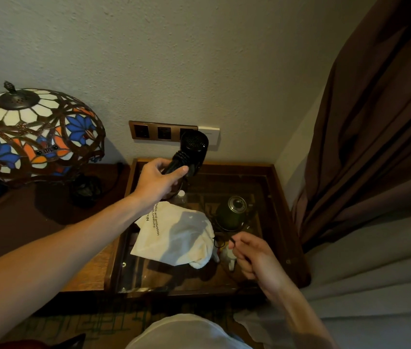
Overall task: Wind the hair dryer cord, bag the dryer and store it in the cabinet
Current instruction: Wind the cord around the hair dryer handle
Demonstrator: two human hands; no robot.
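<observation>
My left hand (159, 180) holds the black hair dryer (194, 149) by its handle, raised above the back of the glass-topped side table (277, 197). Cord turns wrap the handle just above my fingers. My right hand (254, 258) pinches the thin black cord (218, 241) near the table's front right; the cord's run between the hands is hard to follow. A white cloth bag (176, 235) with printed text lies flat on the glass, between my hands.
A green kettle (232, 212) stands on the table right of the bag. A stained-glass lamp (33, 132) sits on the brown surface to the left. Wall sockets (154, 132) are behind the dryer. A brown curtain (375, 122) hangs at the right.
</observation>
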